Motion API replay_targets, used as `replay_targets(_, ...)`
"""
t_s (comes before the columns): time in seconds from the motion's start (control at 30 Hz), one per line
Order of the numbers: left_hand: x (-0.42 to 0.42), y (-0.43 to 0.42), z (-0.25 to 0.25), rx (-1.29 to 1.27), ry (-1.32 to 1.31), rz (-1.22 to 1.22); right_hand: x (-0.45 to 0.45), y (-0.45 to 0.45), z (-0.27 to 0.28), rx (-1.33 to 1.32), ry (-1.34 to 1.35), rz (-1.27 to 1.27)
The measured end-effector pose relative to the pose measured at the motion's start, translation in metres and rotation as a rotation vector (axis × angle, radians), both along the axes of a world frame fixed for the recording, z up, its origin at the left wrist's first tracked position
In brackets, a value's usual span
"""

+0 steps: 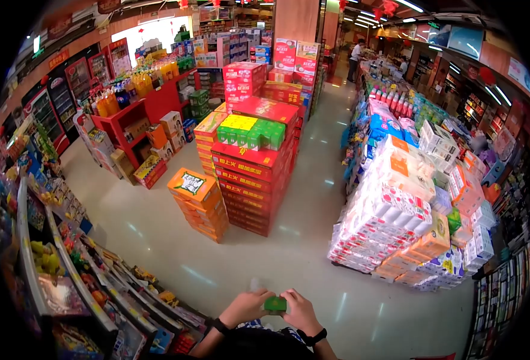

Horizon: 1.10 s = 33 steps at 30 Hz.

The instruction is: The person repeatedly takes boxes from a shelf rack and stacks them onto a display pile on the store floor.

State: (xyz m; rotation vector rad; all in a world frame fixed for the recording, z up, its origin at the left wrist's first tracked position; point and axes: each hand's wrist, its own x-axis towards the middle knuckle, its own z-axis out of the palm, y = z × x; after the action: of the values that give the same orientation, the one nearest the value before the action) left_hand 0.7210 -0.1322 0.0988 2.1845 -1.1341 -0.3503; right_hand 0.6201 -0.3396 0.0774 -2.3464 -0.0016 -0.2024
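Note:
A small green box (275,304) is held between my two hands in front of my body, low in the view. My left hand (247,307) grips its left side, and my right hand (300,310) grips the right side with fingers bent over the edge. Part of the box is hidden behind the fingers. Just beyond my left hand is a pale, blurred shape (256,284) that I cannot make out. Dark bands circle both wrists.
Ahead, green packs (251,133) top a stack of red cartons (244,198), beside orange boxes (197,201). Wrapped tissue packs (379,222) are piled on the right. A shelf of toys and snacks (85,264) curves along the left. A person (355,60) stands far down the aisle (319,156).

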Motion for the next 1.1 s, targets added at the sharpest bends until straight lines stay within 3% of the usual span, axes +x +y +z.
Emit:
replay_targets(0.27,0.166,-0.054,-0.005,-0.047,-0.021,-0.066,0.156,-0.052,0.014,-0.100,-0.029,-0.014)
replay_targets(0.4,0.245,-0.080,0.014,-0.069,-0.002,0.009,0.244,-0.073,0.024,-0.141,-0.122,-0.068)
replay_targets(0.57,0.317,-0.099,-0.002,-0.204,-0.096,0.220,0.330,-0.084,0.034,-0.147,-0.163,-0.131)
replay_targets(0.7,0.355,-0.110,-0.027,-0.214,0.090,0.455,0.384,-0.095,0.033,-0.027,-0.184,-0.173)
replay_targets(0.87,0.416,-0.126,-0.058,-0.160,0.205,0.439,0.449,-0.105,0.018,-0.072,-0.229,-0.166)
replay_targets(1.1,0.515,-0.156,-0.057,-0.118,0.300,0.434,0.547,-0.133,0.003,0.032,-0.250,-0.210)
